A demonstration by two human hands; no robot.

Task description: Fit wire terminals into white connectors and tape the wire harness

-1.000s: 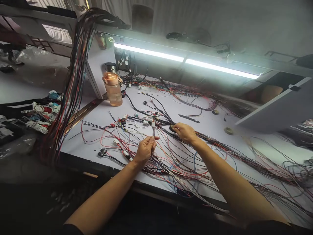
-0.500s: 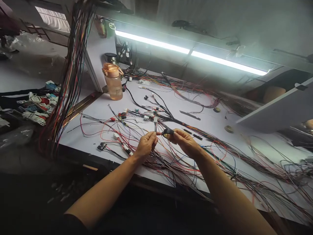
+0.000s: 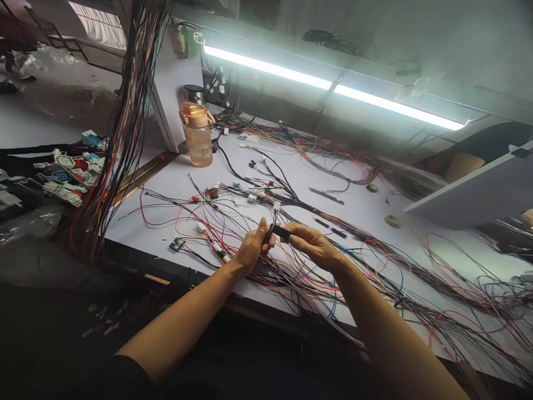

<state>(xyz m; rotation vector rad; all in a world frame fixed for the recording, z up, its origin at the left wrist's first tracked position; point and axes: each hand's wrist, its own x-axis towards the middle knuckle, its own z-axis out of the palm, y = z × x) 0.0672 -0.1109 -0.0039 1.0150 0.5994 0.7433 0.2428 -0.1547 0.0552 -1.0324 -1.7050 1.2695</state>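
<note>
The white plug (image 3: 277, 205) is what I watch most closely: it stands just above the left hand (image 3: 251, 245), its short dark wires (image 3: 273, 218) running down into the closed fingers. I judge that I have them gripped low so that the plug is free and the stretch beneath it is held steady. A strip of black tape (image 3: 280, 231) lies just below the plug, spanning the gap between my hands. The right hand (image 3: 311, 243), below and to the right of the plug, pinches that strip between thumb and fingers, probably to keep it taut; I cannot tell whether a roll is tucked behind the fingers. At its other end the tape looks to meet the wires by the left thumb.

Just behind the plug, a black cable (image 3: 307, 206) crosses the counter (image 3: 375, 203). Loose wires (image 3: 208, 222) spread left of the plug, with a black plug (image 3: 177, 244) at the near edge. Right of the white plug lie a dark flat blade (image 3: 326, 196) and, farther over, two tape rolls (image 3: 392, 221), perhaps parked there for easy reach. Well behind and left of it stands a bottle (image 3: 198, 139), clear of the wires in hand.
</note>
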